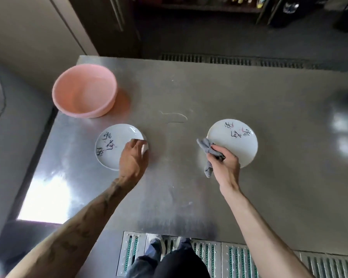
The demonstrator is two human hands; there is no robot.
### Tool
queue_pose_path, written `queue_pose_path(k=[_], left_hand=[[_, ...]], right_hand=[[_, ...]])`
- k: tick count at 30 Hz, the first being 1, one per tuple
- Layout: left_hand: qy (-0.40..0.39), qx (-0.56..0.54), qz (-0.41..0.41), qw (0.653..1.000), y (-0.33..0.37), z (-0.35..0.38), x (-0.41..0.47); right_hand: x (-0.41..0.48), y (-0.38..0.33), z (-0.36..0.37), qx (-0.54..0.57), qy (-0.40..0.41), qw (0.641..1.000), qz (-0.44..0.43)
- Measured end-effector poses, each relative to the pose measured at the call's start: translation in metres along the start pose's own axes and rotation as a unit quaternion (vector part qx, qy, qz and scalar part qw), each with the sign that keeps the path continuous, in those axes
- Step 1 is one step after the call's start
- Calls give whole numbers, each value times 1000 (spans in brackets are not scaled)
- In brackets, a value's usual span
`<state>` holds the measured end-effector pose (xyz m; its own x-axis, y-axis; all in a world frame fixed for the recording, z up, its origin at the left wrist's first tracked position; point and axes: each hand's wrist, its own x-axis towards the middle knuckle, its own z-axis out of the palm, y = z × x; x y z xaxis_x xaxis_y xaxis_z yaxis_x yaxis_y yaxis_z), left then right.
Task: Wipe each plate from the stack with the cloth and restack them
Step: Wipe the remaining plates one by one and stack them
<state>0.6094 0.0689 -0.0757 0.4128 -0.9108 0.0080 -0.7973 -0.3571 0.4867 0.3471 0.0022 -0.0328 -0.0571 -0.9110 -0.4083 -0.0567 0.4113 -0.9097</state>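
Two white plates with black brush lettering lie on the steel table. The left plate (113, 146) sits near the table's left side; my left hand (133, 157) grips its right rim, fingers curled over the edge. The right plate (236, 141) lies to the right of centre. My right hand (224, 161) holds a crumpled grey cloth (207, 151) at that plate's near left rim, with one end of the cloth hanging down onto the table. Whether either plate rests on others beneath it cannot be told.
A pink plastic basin (84, 91) stands at the table's back left corner. The steel table (189, 93) has its left edge just beyond the left plate. A blurred shiny object (344, 125) sits at the far right. Floor grating (209, 257) runs below the near edge.
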Motion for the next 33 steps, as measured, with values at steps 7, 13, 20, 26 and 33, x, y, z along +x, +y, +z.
queue_pose_path(k=[7,13,20,26,33], left_hand=[[-43,86,-149,984,-98,-45,18],[-36,-38,-190,980,-129,-46,25],[-15,-201,-284,937,-135,-53,26],[10,-261,-248,933,-110,-70,7],[-57,-298,-143,942,-47,-38,-24]], right_hand=[[-13,5,63,-5,-51,999,1],[-24,23,77,-36,-54,998,13],[-32,35,78,-65,-41,997,22],[-38,27,79,-62,-42,997,10],[-47,28,68,-70,-46,995,-53]])
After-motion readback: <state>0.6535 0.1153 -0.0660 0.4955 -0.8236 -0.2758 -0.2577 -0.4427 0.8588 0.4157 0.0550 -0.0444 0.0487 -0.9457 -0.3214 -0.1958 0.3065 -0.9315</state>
